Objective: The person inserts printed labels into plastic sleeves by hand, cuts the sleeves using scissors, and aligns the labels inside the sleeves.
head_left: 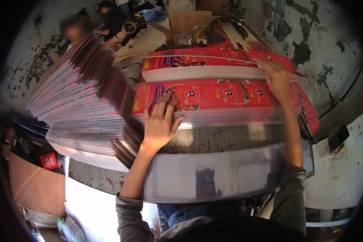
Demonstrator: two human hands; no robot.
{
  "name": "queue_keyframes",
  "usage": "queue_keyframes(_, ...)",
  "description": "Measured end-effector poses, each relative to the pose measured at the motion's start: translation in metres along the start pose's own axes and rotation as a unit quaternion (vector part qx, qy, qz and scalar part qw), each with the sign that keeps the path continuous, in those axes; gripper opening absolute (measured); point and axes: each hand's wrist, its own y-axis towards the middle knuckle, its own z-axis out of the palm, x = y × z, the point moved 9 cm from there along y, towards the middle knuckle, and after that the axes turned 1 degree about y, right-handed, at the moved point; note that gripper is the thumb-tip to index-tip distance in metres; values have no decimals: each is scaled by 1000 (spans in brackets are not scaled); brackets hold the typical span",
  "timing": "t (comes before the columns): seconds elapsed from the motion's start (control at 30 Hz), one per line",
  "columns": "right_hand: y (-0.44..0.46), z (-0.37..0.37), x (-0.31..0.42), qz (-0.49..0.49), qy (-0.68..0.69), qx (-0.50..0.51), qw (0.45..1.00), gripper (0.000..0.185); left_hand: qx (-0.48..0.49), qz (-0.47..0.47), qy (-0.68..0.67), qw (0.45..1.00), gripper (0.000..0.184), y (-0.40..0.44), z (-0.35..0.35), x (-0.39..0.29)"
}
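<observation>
My left hand (160, 123) lies with fingers spread on the left part of the front stack of long red printed strips (209, 95). My right hand (275, 76) is raised at the right, over the back stack of red strips (222, 74). Its fingers are closed at a thin printed strip (226, 59), seen nearly edge-on above that stack. Clear plastic sheeting (226, 171) lies along the table's near edge, in front of my body. Left of my left hand, a tall pile of plastic-faced sheets (84, 121) leans and fans out.
The worn dark tabletop (213, 139) shows between the stack and the plastic. Behind the stacks stand curved machine parts (163, 32) and a brown printed sheet (189, 21). Two people are at the back left. More red strips (306, 105) hang at the right end.
</observation>
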Motion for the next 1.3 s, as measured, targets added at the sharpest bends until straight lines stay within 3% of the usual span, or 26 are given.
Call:
queue_keyframes(0.07, 5, -14, 6, 8, -1, 4, 1000, 26, -14, -12, -29, 999, 55, 0, -2, 4)
queue_keyframes(0.13, 8, -23, 17, -9, 22, 13, 1000, 34, -93, -73, -267, 956, 59, -3, -10, 21)
queue_keyframes(0.17, 10, -29, 21, -10, 22, 12, 1000, 34, -95, -72, -266, 956, 59, -3, -8, 23)
queue_keyframes(0.23, 14, -50, 45, -96, -8, -52, 994, 25, -76, -96, -532, 838, 65, -1, -3, 26)
queue_keyframes(0.27, 17, -57, 53, -98, -6, -53, 994, 25, -58, -95, -641, 760, 82, 0, -4, 21)
queue_keyframes(0.3, 18, -69, 66, -123, -41, -78, 988, 24, -59, -98, -639, 761, 82, 1, -14, 15)
queue_keyframes(0.37, 18, -88, 83, -156, -78, -113, 978, 24, -25, -57, -852, 520, 97, 7, -28, -4)
queue_keyframes(0.4, 15, -94, 94, -193, -122, -125, 966, 23, -17, -61, -873, 484, 106, 10, -37, -7)
queue_keyframes(0.43, 9, -100, 105, -227, -164, -134, 951, 23, -20, -58, -871, 487, 106, 9, -45, -6)
queue_keyframes(0.5, -5, -112, 117, -254, -177, -133, 941, 21, -37, -89, -946, 310, 95, 3, -49, -4)
queue_keyframes(0.53, -16, -116, 125, -279, -191, -129, 932, 20, -43, -74, -961, 262, 76, 5, -59, -7)
queue_keyframes(0.57, -25, -120, 129, -278, -193, -124, 933, 20, -41, -76, -963, 257, 76, 1, -63, -9)
queue_keyframes(0.63, -42, -129, 133, -248, -204, -101, 942, 18, -19, -156, -969, 188, 55, -16, -55, -18)
queue_keyframes(0.67, -56, -128, 130, -232, -220, -93, 943, 16, -24, -190, -963, 190, 47, -26, -54, -24)
queue_keyframes(0.77, -90, -126, 141, -214, -214, -61, 951, 19, -4, -220, -964, 150, 47, -52, -56, -50)
queue_keyframes(0.8, -99, -122, 146, -214, -212, -47, 952, 23, -2, -231, -956, 183, 48, -60, -55, -57)
queue_keyframes(0.83, -106, -118, 153, -210, -211, -41, 954, 23, 2, -237, -955, 179, 48, -65, -56, -66)
queue_keyframes(0.9, -114, -116, 169, -196, -182, -51, 962, 20, 30, -301, -908, 289, 52, -77, -51, -78)
queue_keyframes(1.1, -116, -99, 241, -276, -105, -17, 955, 26, 49, -308, -907, 284, 54, -99, -45, -105)
queue_keyframes(1.17, -124, -88, 275, -351, -25, -31, 936, 28, 52, -363, -871, 326, 55, -117, -33, -106)
queue_keyframes(1.2, -130, -87, 287, -387, 22, -40, 921, 30, 52, -219, -974, 12, 56, -103, -45, -124)
queue_keyframes(1.23, -136, -83, 290, -386, 21, -41, 921, 30, 54, -219, -974, 13, 56, -108, -43, -124)
queue_keyframes(1.3, -149, -88, 297, -404, 137, -67, 902, 31, 51, -268, -955, 114, 59, -116, -40, -119)
